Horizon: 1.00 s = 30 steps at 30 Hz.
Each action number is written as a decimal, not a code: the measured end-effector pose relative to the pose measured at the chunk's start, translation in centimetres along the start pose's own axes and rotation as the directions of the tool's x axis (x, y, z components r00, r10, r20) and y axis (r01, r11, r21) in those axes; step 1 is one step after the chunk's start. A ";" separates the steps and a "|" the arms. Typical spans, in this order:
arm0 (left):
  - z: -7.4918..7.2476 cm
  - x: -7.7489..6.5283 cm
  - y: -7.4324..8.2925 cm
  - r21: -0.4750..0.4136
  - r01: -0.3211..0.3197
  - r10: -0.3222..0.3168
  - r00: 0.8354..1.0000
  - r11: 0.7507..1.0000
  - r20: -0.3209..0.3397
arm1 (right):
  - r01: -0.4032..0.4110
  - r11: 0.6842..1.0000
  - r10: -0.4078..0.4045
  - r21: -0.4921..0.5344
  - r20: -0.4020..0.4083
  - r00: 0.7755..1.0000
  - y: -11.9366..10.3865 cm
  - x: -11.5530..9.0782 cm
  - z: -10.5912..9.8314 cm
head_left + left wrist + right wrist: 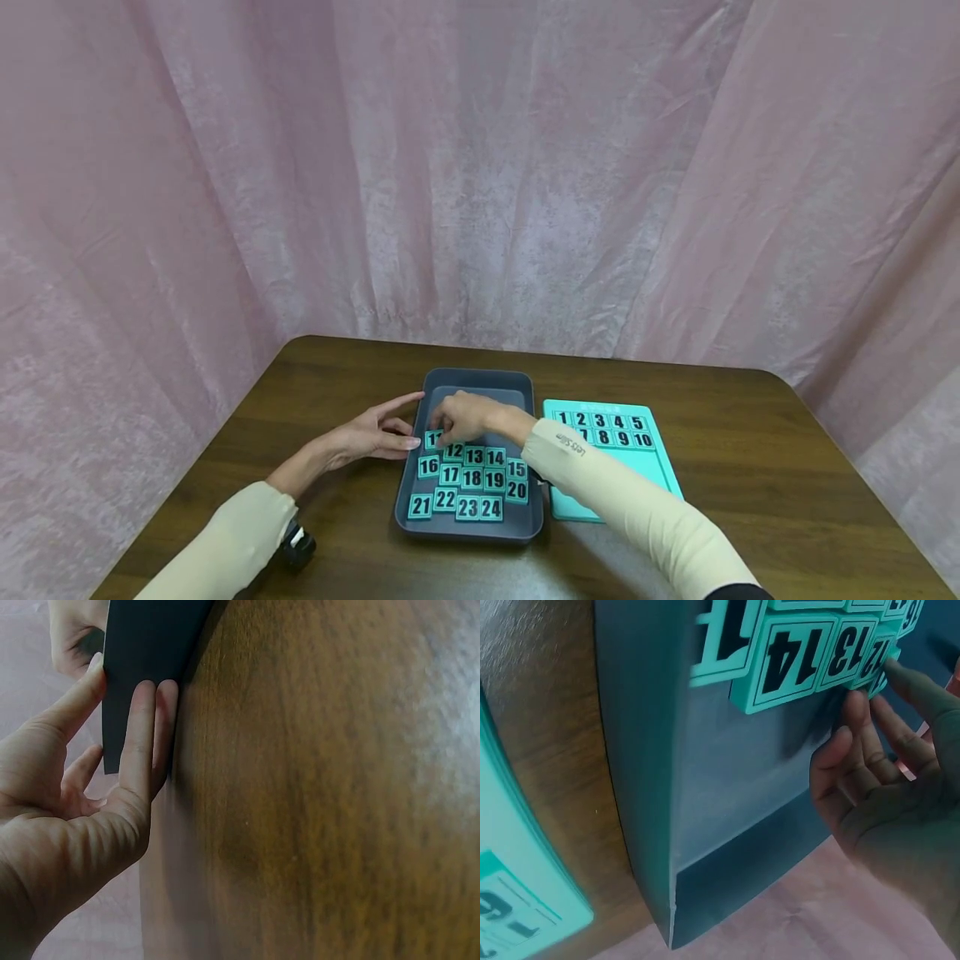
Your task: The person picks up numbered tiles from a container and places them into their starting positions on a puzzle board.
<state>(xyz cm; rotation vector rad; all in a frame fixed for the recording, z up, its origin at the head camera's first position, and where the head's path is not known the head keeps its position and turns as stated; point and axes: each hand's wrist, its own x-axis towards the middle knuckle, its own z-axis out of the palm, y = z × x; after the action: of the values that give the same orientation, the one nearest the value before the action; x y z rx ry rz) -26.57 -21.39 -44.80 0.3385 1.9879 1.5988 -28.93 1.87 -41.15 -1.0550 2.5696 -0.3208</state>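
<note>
A dark grey tray (480, 531) holds several turquoise number tiles in rows, among them the 14 tile (795, 664) and the 23 tile (467, 508). My right hand (467, 415) reaches over the tray's left part. Its thumb and fingertips pinch the edges of the 11 tile (430, 440), which they partly cover. My left hand (82, 802) is at the tray's left side, with straight fingers against the outer wall and the thumb at the rim. To the right of the tray lies a turquoise board (648, 467) with tiles 1 to 10 in two rows, partly behind my right sleeve.
Both tray and board lie on a brown wooden table (780, 483). A pink curtain (480, 183) hangs behind the table's far edge. A small black device (298, 547) is on my left wrist.
</note>
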 end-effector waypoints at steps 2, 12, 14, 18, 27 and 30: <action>0.0 0.0 0.0 -0.004 0.006 -0.006 1.000 1.000 -0.005 | -0.017 1.000 0.017 -0.025 -0.009 1.000 0.0 -0.1 0.0; 0.1 0.0 0.0 -0.006 0.001 -0.001 1.000 1.000 -0.001 | -0.051 0.996 0.046 -0.076 -0.066 0.997 -0.2 -0.2 0.3; 0.1 0.0 0.0 -0.003 0.004 -0.004 1.000 1.000 -0.002 | -0.048 0.995 0.041 -0.086 -0.084 0.996 -0.1 -0.3 0.2; -0.1 0.1 -0.1 -0.005 0.009 -0.009 1.000 1.000 -0.007 | -0.022 0.996 0.010 -0.083 -0.134 0.991 0.6 -1.2 -0.2; -0.1 0.2 -0.1 -0.005 0.012 -0.012 1.000 1.000 -0.010 | 0.113 0.992 -0.097 0.051 -0.247 0.964 2.7 -5.6 -1.8; -0.1 0.0 0.0 -0.001 0.011 -0.011 1.000 1.000 -0.014 | 0.162 0.983 -0.132 0.084 -0.280 0.951 3.5 -6.9 -2.3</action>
<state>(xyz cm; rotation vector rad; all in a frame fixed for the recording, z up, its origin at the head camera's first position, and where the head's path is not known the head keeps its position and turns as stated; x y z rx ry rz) -26.68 -21.51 -44.83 0.3166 1.9964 1.5998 -27.44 9.36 -38.66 -1.2422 2.6786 -0.6781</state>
